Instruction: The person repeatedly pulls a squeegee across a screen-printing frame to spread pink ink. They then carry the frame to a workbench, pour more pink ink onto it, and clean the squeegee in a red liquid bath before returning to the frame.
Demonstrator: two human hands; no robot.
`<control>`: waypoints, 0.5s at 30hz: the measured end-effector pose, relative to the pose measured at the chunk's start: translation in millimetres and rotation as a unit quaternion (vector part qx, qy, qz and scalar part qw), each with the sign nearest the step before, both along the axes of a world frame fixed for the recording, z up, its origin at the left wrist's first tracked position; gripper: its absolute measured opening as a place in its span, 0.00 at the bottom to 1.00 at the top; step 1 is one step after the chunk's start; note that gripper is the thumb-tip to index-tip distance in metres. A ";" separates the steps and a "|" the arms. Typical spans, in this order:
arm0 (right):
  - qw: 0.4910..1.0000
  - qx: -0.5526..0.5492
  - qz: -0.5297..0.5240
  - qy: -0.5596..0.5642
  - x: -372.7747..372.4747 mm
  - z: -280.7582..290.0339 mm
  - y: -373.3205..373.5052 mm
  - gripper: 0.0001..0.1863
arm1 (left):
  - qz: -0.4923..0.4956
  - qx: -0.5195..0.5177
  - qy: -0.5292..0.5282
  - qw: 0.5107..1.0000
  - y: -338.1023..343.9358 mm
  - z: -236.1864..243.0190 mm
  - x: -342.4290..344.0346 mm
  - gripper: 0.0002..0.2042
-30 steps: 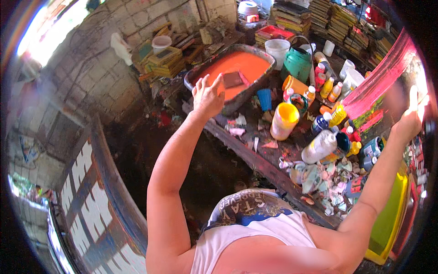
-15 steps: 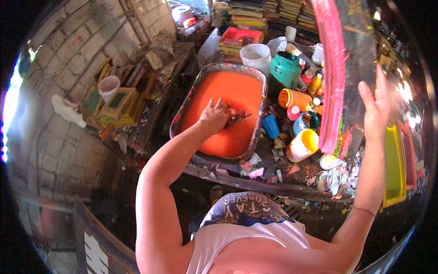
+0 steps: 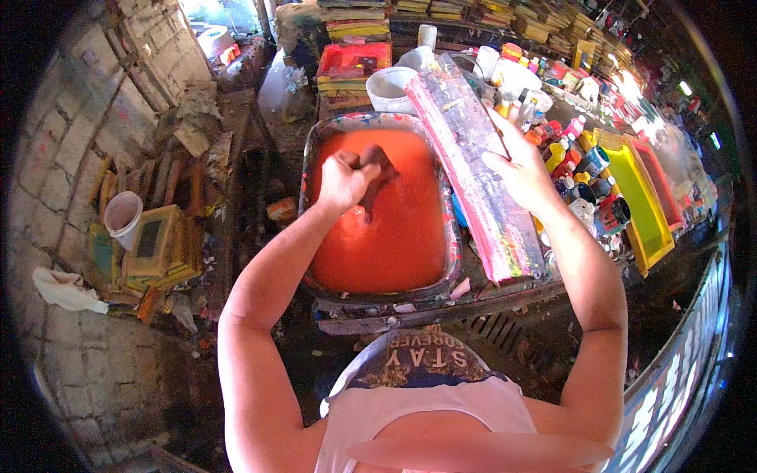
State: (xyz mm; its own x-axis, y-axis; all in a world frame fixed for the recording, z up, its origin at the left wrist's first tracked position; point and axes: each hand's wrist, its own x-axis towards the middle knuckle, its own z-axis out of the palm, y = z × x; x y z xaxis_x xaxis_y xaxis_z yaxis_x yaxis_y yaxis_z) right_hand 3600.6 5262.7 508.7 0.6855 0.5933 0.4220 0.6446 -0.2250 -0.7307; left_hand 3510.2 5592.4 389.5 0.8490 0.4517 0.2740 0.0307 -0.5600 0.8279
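My left hand (image 3: 347,180) is closed around a wet, dark red rag (image 3: 381,165), which hangs over the orange liquid. That liquid fills a deep rectangular tub (image 3: 451,229) with a paint-spattered rim. With my right hand (image 3: 524,167) I grip the far long edge of a flat, paint-stained board (image 3: 475,162); thumb and fingers lie along its surface. Bright pink paint coats the board's left edge. It leans slantwise just right of the tub, overlapping the tub's right rim in view. Part of a blue cup (image 3: 460,213) shows between tub and board.
A white bucket (image 3: 390,88) stands behind the tub. Many paint bottles and jars (image 3: 564,162) crowd the right side, beside a yellow-framed screen (image 3: 643,201). At left, a pale bucket (image 3: 124,219) sits among stacked wooden frames (image 3: 162,240). More frames (image 3: 355,24) are piled at the back.
The board has come left and down, from upright at the right to beside the tub. My left hand has closed on the rag and raised it from the liquid. The view has turned right.
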 end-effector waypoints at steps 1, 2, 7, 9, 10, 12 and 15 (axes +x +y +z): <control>1.000 -0.006 0.000 -0.020 -1.3 -1.8 7.8 0.41 | -0.018 -0.109 0.001 0.994 1.8 8.1 2.9 0.09; 0.999 -0.012 -0.002 -0.042 -3.9 -1.8 13.6 0.41 | -0.007 -0.171 -0.061 0.983 -6.1 16.3 8.7 0.08; 0.999 -0.022 0.013 0.022 -15.5 -0.2 48.2 0.43 | 0.055 -0.239 -0.251 0.936 -14.3 68.7 57.3 0.07; 1.000 -0.019 0.004 0.012 -23.4 -0.5 60.0 0.42 | 0.052 -0.294 -0.291 0.909 -13.4 85.2 71.7 0.11; 0.999 -0.035 -0.010 0.016 -23.3 -1.0 61.9 0.42 | 0.064 -0.289 -0.290 0.910 -14.8 90.4 82.9 0.11; 0.999 -0.039 -0.017 0.017 -23.3 -4.0 67.1 0.42 | 0.086 -0.292 -0.296 0.905 -20.1 96.4 100.7 0.13; 1.000 -0.004 -0.008 -0.022 -16.5 -13.9 76.3 0.41 | 0.042 -0.285 -0.328 0.900 -30.8 97.9 119.2 0.17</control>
State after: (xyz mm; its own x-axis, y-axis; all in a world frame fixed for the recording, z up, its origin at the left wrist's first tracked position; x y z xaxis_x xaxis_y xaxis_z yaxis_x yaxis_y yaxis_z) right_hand 3584.1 5338.9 494.8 0.6761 0.5854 0.4473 0.6724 -0.2421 -0.6995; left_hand 3629.3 5561.6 487.4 0.5450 0.7332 0.4066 -0.5470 -0.0566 0.8352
